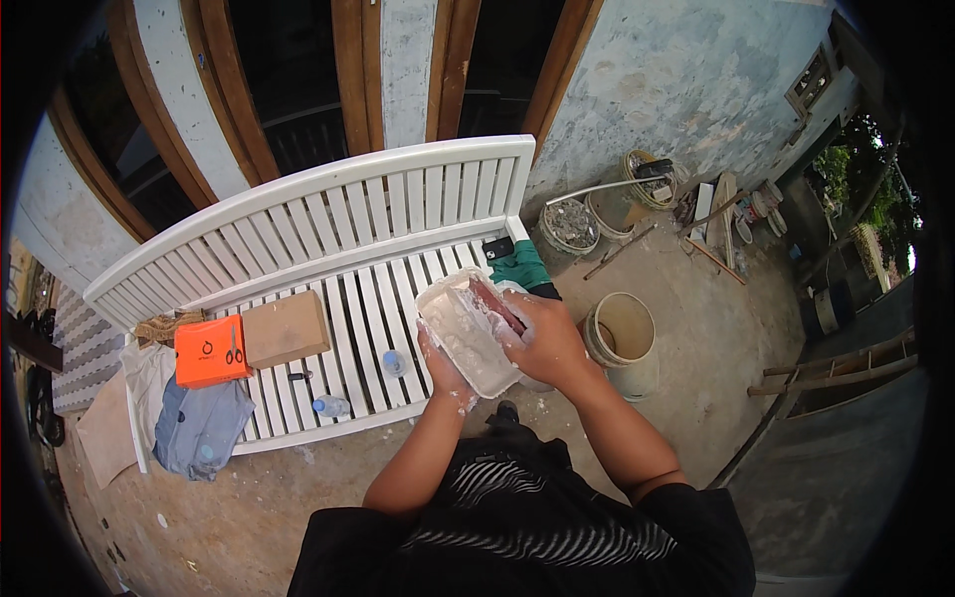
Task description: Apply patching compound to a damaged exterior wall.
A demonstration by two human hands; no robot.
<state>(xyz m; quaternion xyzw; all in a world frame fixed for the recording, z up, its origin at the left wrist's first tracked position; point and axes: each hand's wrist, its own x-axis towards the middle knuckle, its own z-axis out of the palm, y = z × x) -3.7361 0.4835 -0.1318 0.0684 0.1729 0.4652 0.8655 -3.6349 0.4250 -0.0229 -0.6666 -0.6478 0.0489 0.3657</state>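
A white rectangular tub [460, 333], smeared with white paste, is tilted in front of my chest over the right end of the white slatted bench [328, 239]. My left hand [445, 373] grips the tub's lower near corner from below. My right hand [542, 338] curls over the tub's right rim, fingers reaching inside; both hands are dusted white. Something reddish shows inside the tub by my right fingers.
On the bench lie an orange box with scissors [211, 350], a brown cardboard box [286, 328], two plastic bottles [330, 405], a blue cloth [202, 426] and a green cloth [521, 266]. A cream bucket [621, 338] stands right of me; more buckets and wooden sticks [637, 204] lie by the wall.
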